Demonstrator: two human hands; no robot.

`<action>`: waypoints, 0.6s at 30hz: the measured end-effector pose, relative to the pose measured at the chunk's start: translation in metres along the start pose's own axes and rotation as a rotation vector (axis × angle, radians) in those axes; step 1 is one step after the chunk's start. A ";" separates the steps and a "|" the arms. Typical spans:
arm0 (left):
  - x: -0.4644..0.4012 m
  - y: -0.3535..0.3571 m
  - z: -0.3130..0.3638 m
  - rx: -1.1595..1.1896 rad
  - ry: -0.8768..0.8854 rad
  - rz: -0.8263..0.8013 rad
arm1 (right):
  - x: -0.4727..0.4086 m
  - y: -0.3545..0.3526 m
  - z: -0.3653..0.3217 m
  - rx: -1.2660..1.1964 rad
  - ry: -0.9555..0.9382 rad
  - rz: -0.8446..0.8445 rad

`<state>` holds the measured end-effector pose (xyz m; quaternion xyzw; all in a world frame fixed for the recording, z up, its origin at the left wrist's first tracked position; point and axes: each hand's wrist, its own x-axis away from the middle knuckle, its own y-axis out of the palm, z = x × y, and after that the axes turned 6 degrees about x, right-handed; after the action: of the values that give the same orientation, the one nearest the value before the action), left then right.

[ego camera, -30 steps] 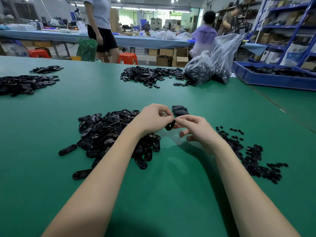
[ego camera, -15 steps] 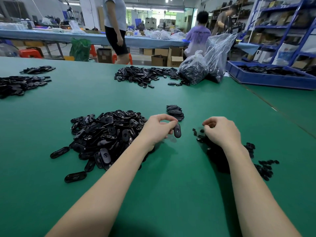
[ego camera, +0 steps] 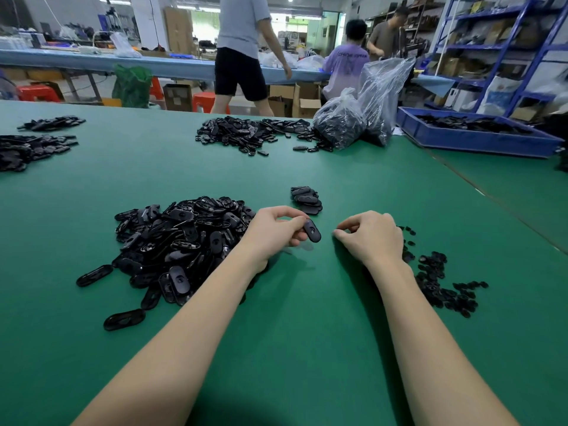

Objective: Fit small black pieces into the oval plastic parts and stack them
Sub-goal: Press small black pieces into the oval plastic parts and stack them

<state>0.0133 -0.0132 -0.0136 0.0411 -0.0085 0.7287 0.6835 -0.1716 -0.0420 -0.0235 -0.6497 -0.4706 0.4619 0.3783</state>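
Head view: your left hand [ego camera: 276,233] pinches 1 oval plastic part [ego camera: 312,230] between thumb and fingers, held just above the green table [ego camera: 307,348], tilted. Your right hand [ego camera: 373,238] sits beside it, apart from the part, thumb and forefinger tips closed together; you cannot tell whether a small piece is between them. Big pile of oval parts [ego camera: 181,241] lies under and left of your left wrist. Small black pieces [ego camera: 442,284] are scattered right of your right wrist. Short stack of parts [ego camera: 307,199] sits just beyond both hands. Far side: another heap [ego camera: 255,133], 2 plastic bags [ego camera: 362,112], a blue tray [ego camera: 473,139].
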 end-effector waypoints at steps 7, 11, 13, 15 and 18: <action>-0.004 -0.002 0.001 0.163 -0.042 0.052 | 0.000 -0.003 -0.008 -0.474 -0.036 -0.010; -0.007 -0.003 0.000 0.246 -0.053 0.080 | 0.002 -0.013 -0.022 -0.803 -0.051 -0.168; -0.008 -0.004 0.000 0.265 -0.058 0.081 | 0.004 -0.017 -0.025 -0.855 -0.055 -0.234; -0.009 -0.004 0.001 0.274 -0.060 0.082 | 0.005 -0.018 -0.026 -0.854 -0.051 -0.271; -0.008 -0.003 0.001 0.278 -0.062 0.070 | 0.008 -0.018 -0.030 -0.861 -0.022 -0.296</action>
<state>0.0171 -0.0212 -0.0129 0.1573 0.0699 0.7445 0.6450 -0.1462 -0.0317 -0.0003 -0.6684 -0.7117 0.1721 0.1306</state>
